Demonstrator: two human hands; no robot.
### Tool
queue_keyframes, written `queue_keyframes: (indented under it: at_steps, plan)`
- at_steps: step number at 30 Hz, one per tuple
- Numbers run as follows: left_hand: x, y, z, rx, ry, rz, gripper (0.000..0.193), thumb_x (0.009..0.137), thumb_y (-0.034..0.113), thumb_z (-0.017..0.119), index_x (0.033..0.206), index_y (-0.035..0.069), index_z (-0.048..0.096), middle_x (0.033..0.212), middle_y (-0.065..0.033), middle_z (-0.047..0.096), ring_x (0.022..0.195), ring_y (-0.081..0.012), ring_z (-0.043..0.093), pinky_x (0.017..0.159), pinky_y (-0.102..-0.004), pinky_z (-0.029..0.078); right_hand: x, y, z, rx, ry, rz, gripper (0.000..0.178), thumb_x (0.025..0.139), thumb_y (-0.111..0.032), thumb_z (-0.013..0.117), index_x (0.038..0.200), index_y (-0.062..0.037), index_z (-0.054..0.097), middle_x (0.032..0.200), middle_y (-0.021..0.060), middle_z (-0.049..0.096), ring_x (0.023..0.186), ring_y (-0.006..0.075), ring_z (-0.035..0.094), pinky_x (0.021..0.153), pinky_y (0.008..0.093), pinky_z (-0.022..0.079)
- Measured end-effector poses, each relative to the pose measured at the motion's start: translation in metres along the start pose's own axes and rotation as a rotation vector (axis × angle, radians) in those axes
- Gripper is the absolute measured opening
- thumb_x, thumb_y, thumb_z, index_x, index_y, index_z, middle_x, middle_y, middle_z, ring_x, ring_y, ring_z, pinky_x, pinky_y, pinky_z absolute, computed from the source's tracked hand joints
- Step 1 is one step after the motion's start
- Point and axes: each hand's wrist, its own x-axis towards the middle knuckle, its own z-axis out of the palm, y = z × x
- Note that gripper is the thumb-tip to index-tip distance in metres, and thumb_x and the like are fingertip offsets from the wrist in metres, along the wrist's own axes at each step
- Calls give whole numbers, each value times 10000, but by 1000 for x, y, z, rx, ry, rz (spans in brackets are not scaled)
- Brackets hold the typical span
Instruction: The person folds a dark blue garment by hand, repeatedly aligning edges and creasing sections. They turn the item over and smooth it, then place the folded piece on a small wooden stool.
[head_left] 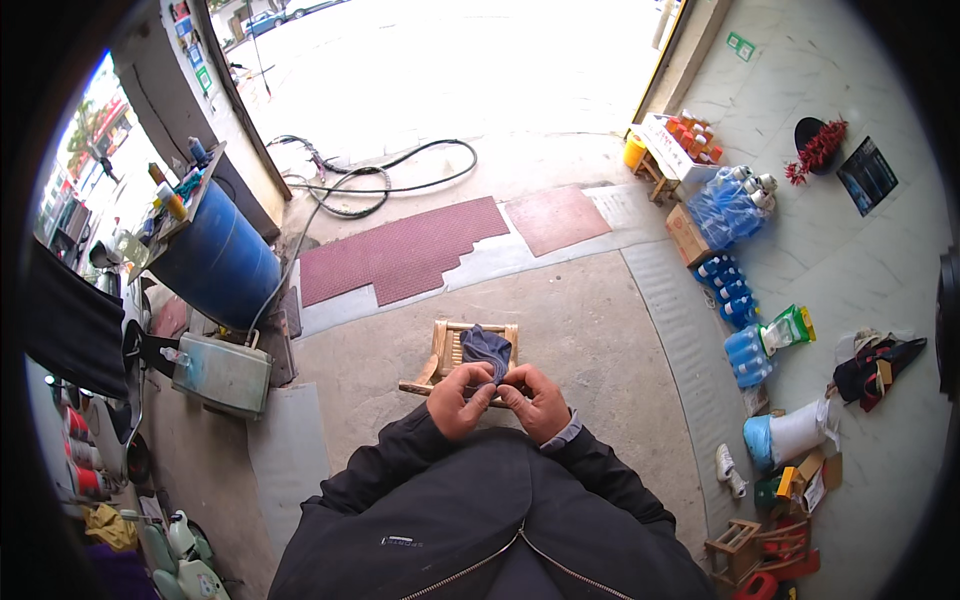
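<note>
A dark blue-grey piece of striped cloth [484,348] is bunched up in front of me, its kind not clear. My left hand [460,402] pinches its near edge between thumb and fingers. Close beside it, my right hand [537,403] pinches the same edge, with the thumb tips almost meeting. The far part of the cloth lies over a small wooden slatted chair [440,345], which shows on both sides of it. The fingers hide the gripped part of the cloth.
Red mats [430,245] cover part of the floor ahead, with a coiled black hose [385,180] beyond. At the left stand a blue barrel [215,255] and a grey-green tank [222,375]. Bottle packs [740,355], white shoes [730,470] and a wooden stool [735,552] line the right side.
</note>
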Motion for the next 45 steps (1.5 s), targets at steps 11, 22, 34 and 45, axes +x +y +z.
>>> queue_keyframes:
  at_steps: [11, 22, 34, 45]
  plan:
    - [-1, -4, 2, -61, -183, 22, 214, 967, 53, 743, 1147, -11, 645, 1483, -187, 514, 1217, -248, 668, 999, -364, 580, -9, 19, -7, 68, -134, 75, 458, 930, -378, 848, 1133, -52, 598, 976, 22, 638, 906, 102, 599, 791, 293, 521]
    - [-3, -12, -2, -166, -314, -28, 381, 972, -48, 536, 1327, 8, 664, 1605, -171, 375, 1510, -285, 397, 1168, -399, 437, -10, 18, -5, -159, -93, 21, 540, 838, -293, 914, 1176, -53, 567, 1042, 82, 617, 931, 162, 603, 816, 321, 523]
    - [0, -29, 1, -671, -107, -516, 326, 1091, 253, 631, 1332, 43, 570, 1246, -55, 634, 1003, -133, 689, 905, -333, 613, -10, 13, -5, -163, -86, -173, 204, 878, -3, 750, 1047, -21, 638, 999, 128, 629, 912, 276, 649, 844, 347, 523]
    - [16, -59, -7, -694, 162, -601, 483, 1018, 132, 659, 1461, 88, 472, 1168, -44, 626, 951, -145, 676, 790, -305, 603, -14, 6, -6, -159, -194, -186, 158, 872, 14, 721, 1021, -10, 674, 1003, 119, 676, 953, 276, 691, 845, 356, 538]
